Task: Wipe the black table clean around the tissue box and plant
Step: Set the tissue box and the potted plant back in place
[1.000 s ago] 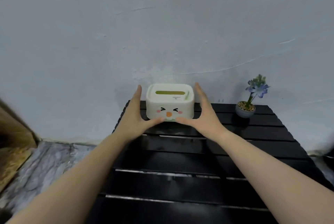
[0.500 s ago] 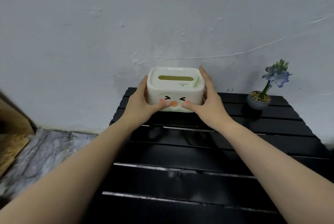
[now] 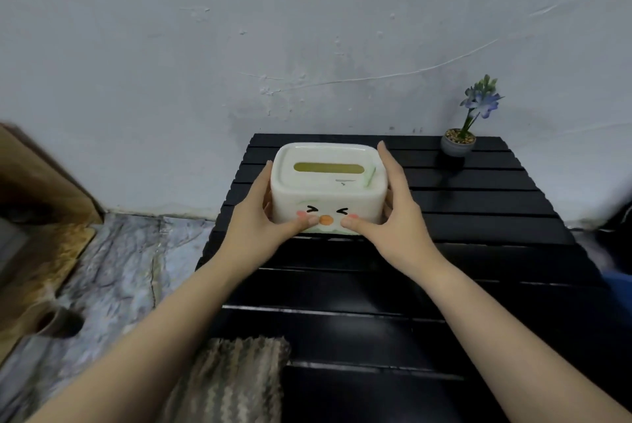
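1. I see a striped knitted cloth (image 3: 229,378) lying at the near left corner.
2. A marbled grey floor (image 3: 119,269) lies left.
3. A cracked white wall (image 3: 307,29) stands behind.

Single head-worn view, forward and down, close over black table (image 3: 478,251).
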A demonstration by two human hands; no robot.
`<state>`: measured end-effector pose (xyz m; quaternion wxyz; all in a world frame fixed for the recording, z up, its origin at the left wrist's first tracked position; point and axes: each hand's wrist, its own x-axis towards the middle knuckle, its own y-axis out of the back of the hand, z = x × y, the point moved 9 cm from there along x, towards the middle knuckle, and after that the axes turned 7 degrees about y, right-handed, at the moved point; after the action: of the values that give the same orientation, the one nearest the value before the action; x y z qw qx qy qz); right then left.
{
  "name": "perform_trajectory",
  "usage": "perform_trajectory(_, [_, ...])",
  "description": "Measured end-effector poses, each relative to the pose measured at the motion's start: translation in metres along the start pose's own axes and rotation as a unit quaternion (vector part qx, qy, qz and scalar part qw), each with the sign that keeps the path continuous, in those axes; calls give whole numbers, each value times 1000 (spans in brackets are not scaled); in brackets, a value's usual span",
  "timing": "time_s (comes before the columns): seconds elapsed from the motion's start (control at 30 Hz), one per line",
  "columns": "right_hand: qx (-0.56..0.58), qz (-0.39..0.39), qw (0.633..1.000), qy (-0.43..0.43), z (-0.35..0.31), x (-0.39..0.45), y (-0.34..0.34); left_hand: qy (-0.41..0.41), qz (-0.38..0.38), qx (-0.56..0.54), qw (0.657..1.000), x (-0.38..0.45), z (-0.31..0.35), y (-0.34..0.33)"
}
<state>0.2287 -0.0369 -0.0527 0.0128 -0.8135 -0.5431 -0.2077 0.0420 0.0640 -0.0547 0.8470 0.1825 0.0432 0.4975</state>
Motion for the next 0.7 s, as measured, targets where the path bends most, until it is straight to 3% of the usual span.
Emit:
perform_trajectory(0.5, [-18,-30,999,-20,3,-21,-6,63,17,10,998,-32,-30,5])
perform_trajectory(0.6, [-50,-18,999,-12,-4,-22,8,59,64,42,995,-38,-17,17])
perform_trajectory(0.7, [-66,22,998,9,-15,-23,34,16,157,81,984,-47,18,30])
